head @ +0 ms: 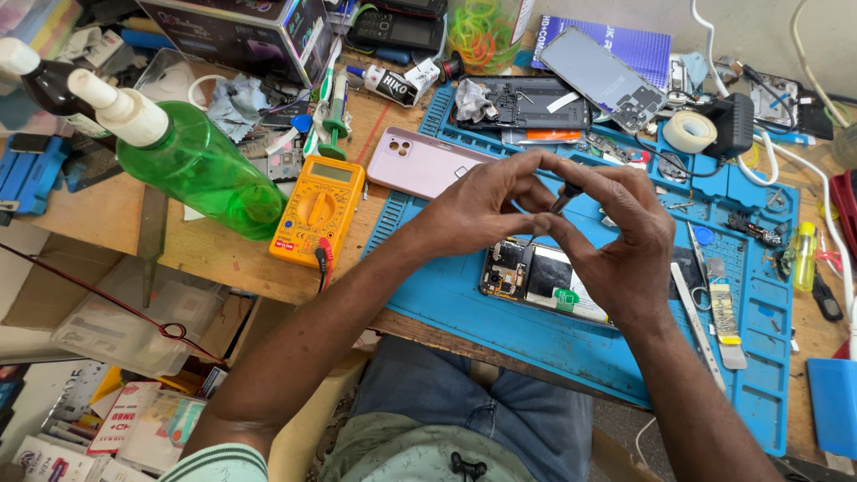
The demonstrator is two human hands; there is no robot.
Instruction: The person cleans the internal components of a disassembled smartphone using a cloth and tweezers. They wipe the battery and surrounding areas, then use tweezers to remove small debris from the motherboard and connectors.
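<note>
Left hand (pixel 478 210) and right hand (pixel 625 236) raised together, fingertips meeting, forearms converging

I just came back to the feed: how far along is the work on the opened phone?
Done: the opened phone lies on the blue mat with its back off and board exposed. In hand: left hand and right hand meet above it, the right pinching a thin dark tool. Left: it remains open; a pink back cover lies apart.

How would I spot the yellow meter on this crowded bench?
Find the blue work mat; just past its left edge lies the yellow multimeter, beside a tipped green bottle. A round dial and small grey screen set it apart from the pink phone nearby.
</note>
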